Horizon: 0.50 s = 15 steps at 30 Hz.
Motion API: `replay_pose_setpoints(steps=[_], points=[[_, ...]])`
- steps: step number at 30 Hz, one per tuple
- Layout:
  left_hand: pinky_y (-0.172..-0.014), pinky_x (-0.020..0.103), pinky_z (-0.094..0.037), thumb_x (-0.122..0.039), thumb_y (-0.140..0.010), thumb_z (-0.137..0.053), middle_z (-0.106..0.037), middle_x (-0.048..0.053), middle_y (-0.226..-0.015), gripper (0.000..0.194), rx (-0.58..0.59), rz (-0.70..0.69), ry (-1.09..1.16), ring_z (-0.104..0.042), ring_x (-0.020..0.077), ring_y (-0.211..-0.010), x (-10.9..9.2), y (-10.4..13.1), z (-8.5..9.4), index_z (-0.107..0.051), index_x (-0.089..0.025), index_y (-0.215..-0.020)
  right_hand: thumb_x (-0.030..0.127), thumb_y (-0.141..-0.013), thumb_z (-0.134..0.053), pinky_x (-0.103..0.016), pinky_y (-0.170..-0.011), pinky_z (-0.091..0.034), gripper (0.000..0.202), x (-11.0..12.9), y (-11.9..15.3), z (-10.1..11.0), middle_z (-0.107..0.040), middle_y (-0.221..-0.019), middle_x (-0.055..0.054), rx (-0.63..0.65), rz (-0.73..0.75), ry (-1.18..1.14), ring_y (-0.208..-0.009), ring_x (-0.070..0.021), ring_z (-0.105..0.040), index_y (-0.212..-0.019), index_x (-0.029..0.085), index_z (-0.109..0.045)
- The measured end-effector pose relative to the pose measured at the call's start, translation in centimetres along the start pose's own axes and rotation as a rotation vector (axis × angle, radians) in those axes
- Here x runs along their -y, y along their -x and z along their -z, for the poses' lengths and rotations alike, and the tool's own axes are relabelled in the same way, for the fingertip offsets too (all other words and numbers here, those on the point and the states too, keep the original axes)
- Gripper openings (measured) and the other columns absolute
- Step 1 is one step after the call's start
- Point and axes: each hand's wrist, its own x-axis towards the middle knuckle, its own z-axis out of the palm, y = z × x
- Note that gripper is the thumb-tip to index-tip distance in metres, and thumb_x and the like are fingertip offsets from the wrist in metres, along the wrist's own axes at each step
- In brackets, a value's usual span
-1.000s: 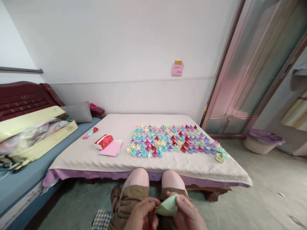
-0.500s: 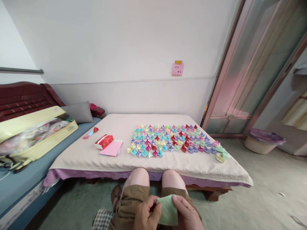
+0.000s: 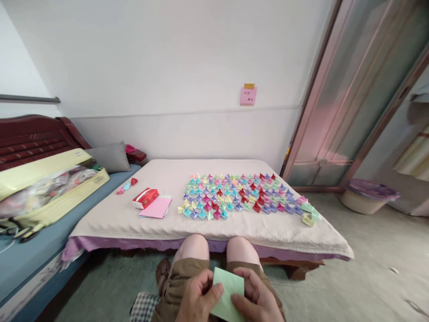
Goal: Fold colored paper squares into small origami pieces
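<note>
I hold the green paper (image 3: 229,284) over my lap, between my knees (image 3: 194,247) and me. My left hand (image 3: 198,296) pinches its left edge, thumb on the face towards me; my right hand (image 3: 257,296) clasps the right side, its thumb pressed lower down on the same face. So both grips are closed on the sheet, which looks flat and roughly square; I cannot tell how many layers it has.

I judge this to be a folding step, with the sheet being squared or smoothed between creases. The next move calls for edges lined up, one hand steadying while the other thumb runs firmly along the fold.

On the bed (image 3: 204,167) ahead lie rows of small folded pieces (image 3: 219,193), with larger green ones (image 3: 315,215) at the right end. Pink paper (image 3: 157,208) lies to the left, against a red packet (image 3: 146,197).
</note>
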Motion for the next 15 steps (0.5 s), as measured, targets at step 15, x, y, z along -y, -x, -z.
replay_pose_setpoints(steps=[15], points=[[-0.056,0.024,-0.044,-0.040,-0.070,-0.077,-0.070,0.004,-0.065,0.032,-0.041,0.013,0.198,-0.059,0.0172,-0.057,-0.4,0.5,0.4,-0.070,-0.014,-0.088,0.025,-0.056,-0.088,-0.025,-0.053,-0.044,0.042,1.5,0.6,-0.5,-0.075,-0.066,-0.002,-0.014,0.014,0.030,-0.054,-0.0155,-0.062,-0.090,0.019,-0.063]])
